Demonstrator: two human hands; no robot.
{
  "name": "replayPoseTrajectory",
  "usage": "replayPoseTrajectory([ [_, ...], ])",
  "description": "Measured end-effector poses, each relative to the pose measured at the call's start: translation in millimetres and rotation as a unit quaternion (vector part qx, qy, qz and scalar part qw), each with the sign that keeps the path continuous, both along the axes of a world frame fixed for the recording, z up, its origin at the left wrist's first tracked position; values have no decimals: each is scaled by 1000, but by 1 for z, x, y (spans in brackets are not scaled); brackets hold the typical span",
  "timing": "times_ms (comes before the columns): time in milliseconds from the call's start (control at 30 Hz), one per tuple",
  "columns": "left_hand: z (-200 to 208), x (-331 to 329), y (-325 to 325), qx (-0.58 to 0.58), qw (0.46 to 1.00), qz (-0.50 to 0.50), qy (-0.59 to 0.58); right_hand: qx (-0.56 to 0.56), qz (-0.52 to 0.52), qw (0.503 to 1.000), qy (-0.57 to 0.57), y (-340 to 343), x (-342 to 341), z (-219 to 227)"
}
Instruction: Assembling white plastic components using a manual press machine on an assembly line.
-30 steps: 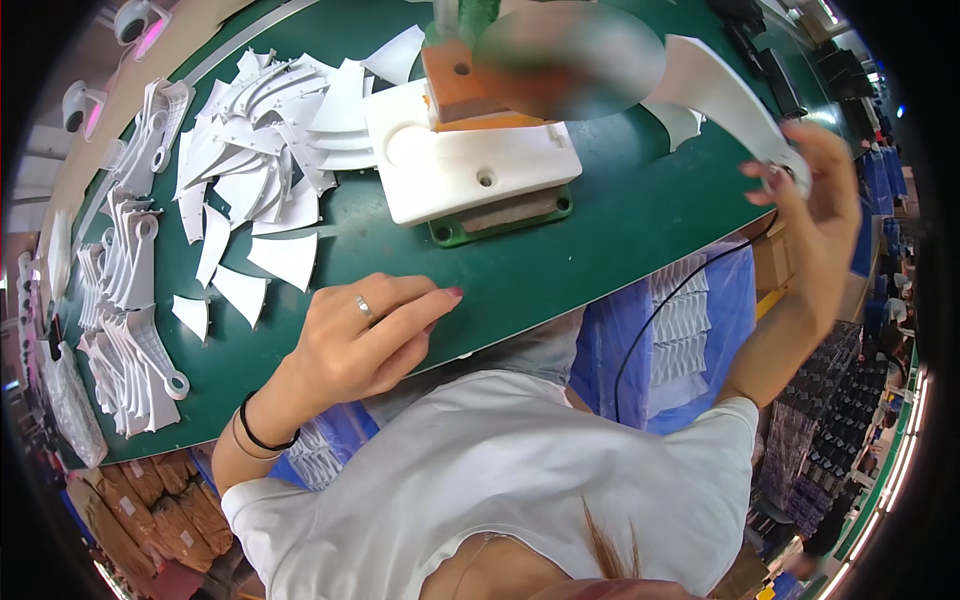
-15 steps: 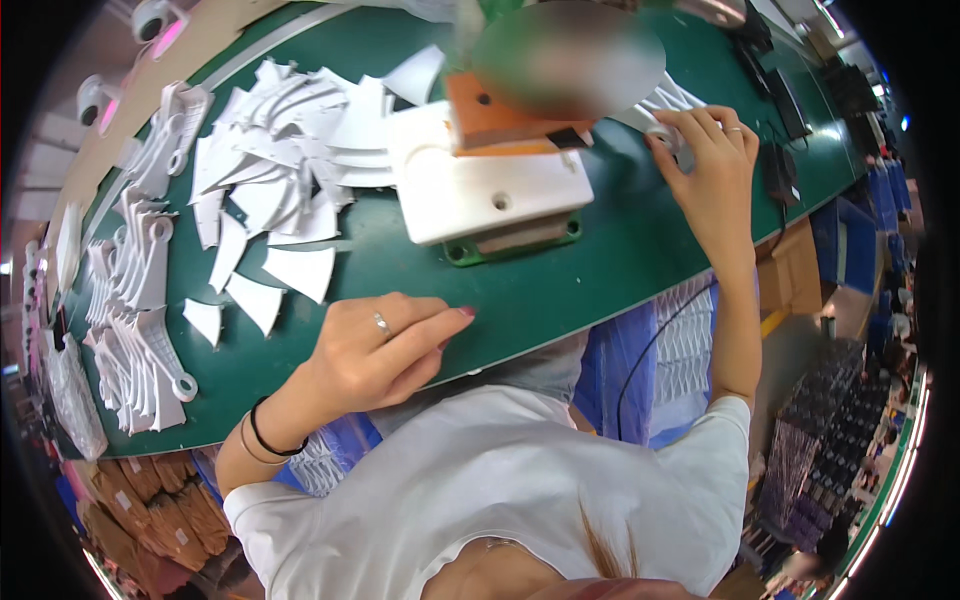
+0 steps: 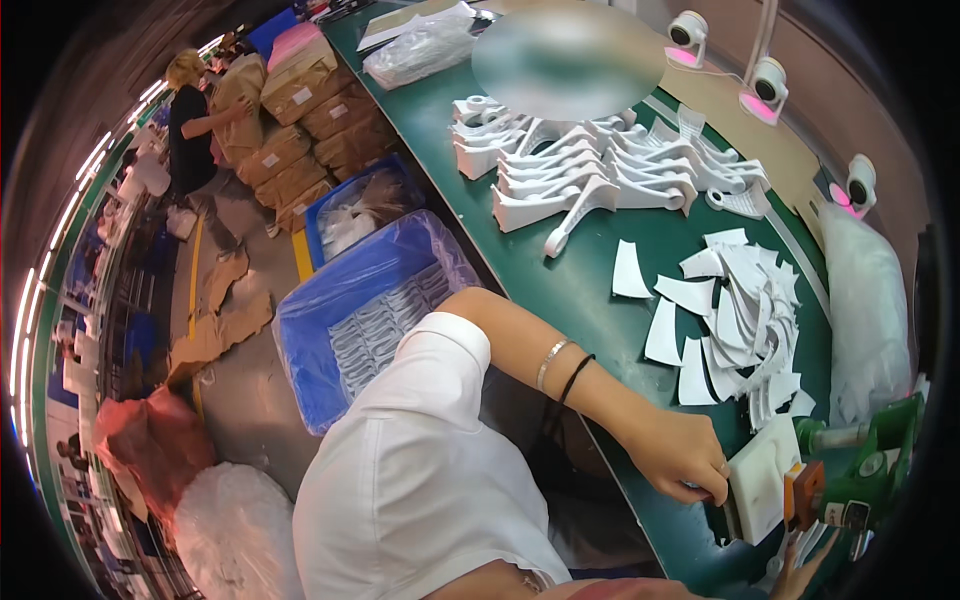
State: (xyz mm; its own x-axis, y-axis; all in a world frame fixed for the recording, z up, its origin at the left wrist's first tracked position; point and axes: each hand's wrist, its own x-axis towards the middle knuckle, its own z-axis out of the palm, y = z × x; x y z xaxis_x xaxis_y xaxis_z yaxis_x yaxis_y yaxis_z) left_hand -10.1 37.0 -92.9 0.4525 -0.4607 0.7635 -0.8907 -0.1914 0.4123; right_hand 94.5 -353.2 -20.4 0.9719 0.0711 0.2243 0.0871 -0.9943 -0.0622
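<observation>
My left hand (image 3: 685, 455), with a ring and two bracelets at the wrist, is curled closed beside the white block fixture (image 3: 762, 480). Nothing shows in its fingers, though the fingertips are partly hidden. My right hand (image 3: 803, 568) is cut off at the lower right edge, beyond the fixture. Its visible fingers are spread apart, with white plastic parts (image 3: 768, 572) close by. An orange block (image 3: 803, 493) presses near the fixture, joined to a green machine (image 3: 872, 475). Curved white plastic pieces (image 3: 745, 320) lie heaped on the table behind my left hand.
Rows of white ring-ended handles (image 3: 590, 175) cover the far table (image 3: 560, 290). A blue lined crate (image 3: 300, 345) with stacked white parts stands left of the table. Brown packages (image 3: 300, 100), a person (image 3: 195, 130), and small white cameras (image 3: 768, 80) are farther off.
The view has swung left, bringing the floor and crate into sight. My left hand has come from the table's front edge to the fixture. My right hand now sits at the picture's edge.
</observation>
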Motion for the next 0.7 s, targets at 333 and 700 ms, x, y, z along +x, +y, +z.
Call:
replayPoseTrajectory([
  [333, -6, 0, 5, 27, 999, 43, 14, 62, 52, 985, 149, 1, 59, -37],
  [700, 2, -10, 14, 173, 980, -74, 62, 249, 158, 955, -36, -2, 17, -58],
])
